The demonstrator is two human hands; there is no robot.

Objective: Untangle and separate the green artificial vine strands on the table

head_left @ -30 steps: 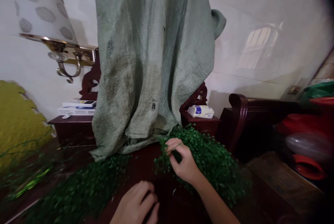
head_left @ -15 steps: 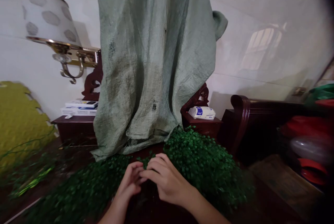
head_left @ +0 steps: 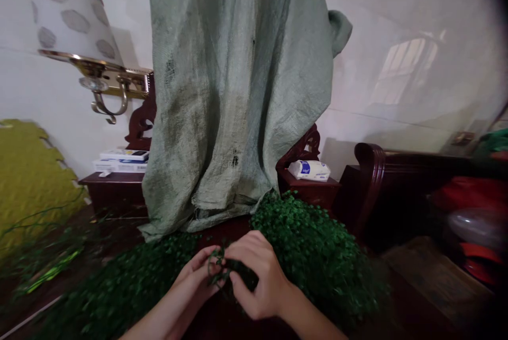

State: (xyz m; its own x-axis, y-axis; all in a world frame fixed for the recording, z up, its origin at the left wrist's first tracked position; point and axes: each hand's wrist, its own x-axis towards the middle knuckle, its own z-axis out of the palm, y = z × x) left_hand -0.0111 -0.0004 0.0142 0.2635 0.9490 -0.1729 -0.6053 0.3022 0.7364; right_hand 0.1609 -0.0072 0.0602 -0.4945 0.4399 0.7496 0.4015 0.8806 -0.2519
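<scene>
A small green plastic plant sprig (head_left: 216, 267) sits between my two hands, low in the middle of the view. My left hand (head_left: 198, 275) is closed round it from the left, fingers curled beneath and behind. From the right, my right hand (head_left: 257, 272) touches the sprig's edge with bent fingers, its thumb held apart below. Whether the right fingertips pinch part of it is hard to make out. To the right lies a large heap of green artificial foliage (head_left: 317, 245); a second heap (head_left: 119, 287) spreads out at the left.
A grey-green woven sack (head_left: 238, 91) drapes over dark carved wooden furniture behind the hands. Tissue pack (head_left: 311, 170) and flat boxes (head_left: 123, 163) rest on its side ledges. A wall lamp (head_left: 75, 17) and a yellow foam mat (head_left: 35, 176) are left; red items (head_left: 464, 197) are right.
The sprig now shows between my hands. My left hand has turned palm up around it, and my right hand has shifted slightly right with its thumb spread.
</scene>
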